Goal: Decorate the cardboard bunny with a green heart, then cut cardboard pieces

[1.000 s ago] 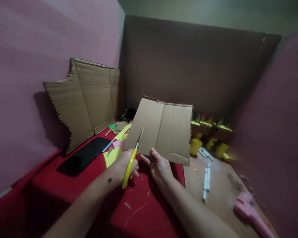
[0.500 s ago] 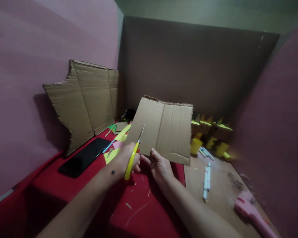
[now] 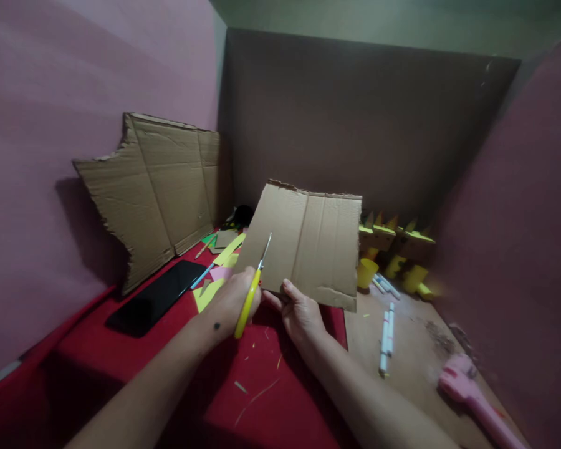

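Observation:
In the head view, my left hand [image 3: 237, 296] is closed around the yellow handle of a pair of scissors [image 3: 247, 302]. One long metal blade shows, pointing up and away over the lower left of a piece of cardboard [image 3: 327, 249]; the other blade is hidden. My right hand [image 3: 303, 315] grips the cardboard's near edge, thumb on top and fingers underneath. The sheet is tilted up, with a fold line down its middle and a ragged far edge.
A larger torn cardboard piece [image 3: 168, 187] leans on the left wall. A black phone [image 3: 156, 298] and paper scraps lie on the red cloth [image 3: 257, 405]. Markers [image 3: 387, 340], a yellow cup [image 3: 367, 273], yellow paper figures [image 3: 414, 279] and a pink tool [image 3: 467, 390] stand or lie rightward.
The view has shifted very slightly, so the surroundings sit a little further left. Both hands keep their holds on the scissors and the cardboard, nearly still.

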`<state>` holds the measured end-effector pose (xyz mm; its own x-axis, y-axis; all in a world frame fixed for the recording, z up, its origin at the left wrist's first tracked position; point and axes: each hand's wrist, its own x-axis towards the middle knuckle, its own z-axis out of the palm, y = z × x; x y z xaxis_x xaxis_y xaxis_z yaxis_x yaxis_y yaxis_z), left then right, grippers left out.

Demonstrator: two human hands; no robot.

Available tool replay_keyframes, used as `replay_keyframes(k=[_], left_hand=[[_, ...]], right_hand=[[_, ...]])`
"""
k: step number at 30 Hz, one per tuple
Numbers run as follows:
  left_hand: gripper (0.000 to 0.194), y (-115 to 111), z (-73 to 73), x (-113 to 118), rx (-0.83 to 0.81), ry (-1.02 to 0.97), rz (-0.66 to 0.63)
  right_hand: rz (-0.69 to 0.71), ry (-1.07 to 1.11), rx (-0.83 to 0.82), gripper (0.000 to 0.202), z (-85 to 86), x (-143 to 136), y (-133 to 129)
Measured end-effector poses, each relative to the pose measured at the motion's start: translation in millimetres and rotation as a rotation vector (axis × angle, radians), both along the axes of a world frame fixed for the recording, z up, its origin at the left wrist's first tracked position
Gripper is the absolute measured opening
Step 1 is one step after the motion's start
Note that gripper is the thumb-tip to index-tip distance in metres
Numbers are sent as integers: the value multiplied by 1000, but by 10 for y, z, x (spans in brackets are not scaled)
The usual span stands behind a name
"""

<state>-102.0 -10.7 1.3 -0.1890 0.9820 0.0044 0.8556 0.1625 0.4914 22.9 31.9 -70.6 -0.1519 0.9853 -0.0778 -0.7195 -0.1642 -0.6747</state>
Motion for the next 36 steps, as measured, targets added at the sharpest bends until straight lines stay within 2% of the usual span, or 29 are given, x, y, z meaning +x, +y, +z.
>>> replay_keyframes(k=[9,18,24,27,31,36], left_hand=[[10,10,-99,-24,42,20,-3],[10,-29,-154,-16,111,-180,0],[5,14,-215,-24,-113,-482,24],[3,56,-238,-28,-171,-593,39],[3,89,-216,-55,-145,-639,26],[13,176,-69,-69,-107,-600,-2]], right_hand=[[26,69,-94,25,57,9,-43],[24,70,-110,23,82,11,-61],[31,52,-141,26,49,12,-43],[22,45,-138,29,23,11,-34],[24,25,-110,31,-9,-6,-34],[25,-9,-59,31,-24,-17,-34]])
